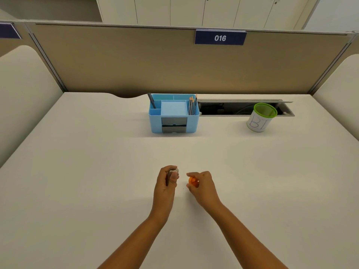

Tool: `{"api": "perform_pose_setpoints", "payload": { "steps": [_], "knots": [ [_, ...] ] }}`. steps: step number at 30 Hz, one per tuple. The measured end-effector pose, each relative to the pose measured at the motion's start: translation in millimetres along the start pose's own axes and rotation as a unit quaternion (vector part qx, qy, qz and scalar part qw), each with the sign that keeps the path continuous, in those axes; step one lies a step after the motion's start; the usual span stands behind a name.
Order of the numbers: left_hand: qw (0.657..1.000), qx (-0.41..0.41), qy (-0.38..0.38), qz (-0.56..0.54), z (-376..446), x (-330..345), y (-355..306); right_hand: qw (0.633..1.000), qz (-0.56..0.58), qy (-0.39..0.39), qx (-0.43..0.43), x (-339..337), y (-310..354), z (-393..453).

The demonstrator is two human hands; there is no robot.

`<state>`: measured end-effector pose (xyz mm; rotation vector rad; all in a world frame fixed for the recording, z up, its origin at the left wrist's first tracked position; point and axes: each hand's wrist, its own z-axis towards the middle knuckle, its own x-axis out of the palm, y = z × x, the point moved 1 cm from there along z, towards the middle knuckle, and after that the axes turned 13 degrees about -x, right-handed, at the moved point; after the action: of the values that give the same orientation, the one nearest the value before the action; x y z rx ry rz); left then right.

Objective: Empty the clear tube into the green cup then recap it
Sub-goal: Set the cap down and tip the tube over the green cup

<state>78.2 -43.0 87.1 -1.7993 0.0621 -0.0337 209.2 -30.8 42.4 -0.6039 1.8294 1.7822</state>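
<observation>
From here I see the left hand [167, 179] low on the table [97, 162], at about 6 o'clock from the blue organizer [173, 113]. Its fingers are curled around the clear tube [172, 174], which stands roughly upright in the grip with its open mouth at the top. Something dark shows inside the tube; I cannot tell what it is.

Just to the right, at the left hand's 3 o'clock, the right hand [202, 184] is pinched on the orange cap [193, 181] between thumb and fingertips. The cap is off the tube, and there is a small gap between the two hands.

The organizer stands at 12 o'clock from the hands, well apart from them, near the back edge of the table. A dark pen [152, 100] leans in its left compartment and several pencils [192, 105] stand in its right one.

Further right, at roughly 1 o'clock from the hands, the green cup [261, 117] stands upright in front of the open cable slot [229, 108]. It has a green rim and a white side with letters on it. I see nothing in the part of its inside that shows.
</observation>
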Motion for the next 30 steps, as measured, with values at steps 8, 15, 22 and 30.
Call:
{"api": "perform_pose_setpoints", "payload": {
  "steps": [8, 15, 22, 30],
  "knots": [
    [1.0, -0.018, -0.011, 0.01, 6, 0, 10, 0.998, -0.018, -0.027, 0.056, 18, -11, 2],
    [0.999, -0.029, -0.01, 0.019, 12, 5, 11, 0.996, 0.0, -0.023, 0.081, 13, -10, 8],
    [0.998, -0.052, 0.002, -0.023, 12, 6, 13, 0.996, 0.015, -0.056, 0.064, 4, 15, -9],
    [0.998, -0.049, 0.022, -0.024, 12, 18, 5, 0.841, 0.503, -0.018, 0.198, -6, 48, -25]
  ]
}}
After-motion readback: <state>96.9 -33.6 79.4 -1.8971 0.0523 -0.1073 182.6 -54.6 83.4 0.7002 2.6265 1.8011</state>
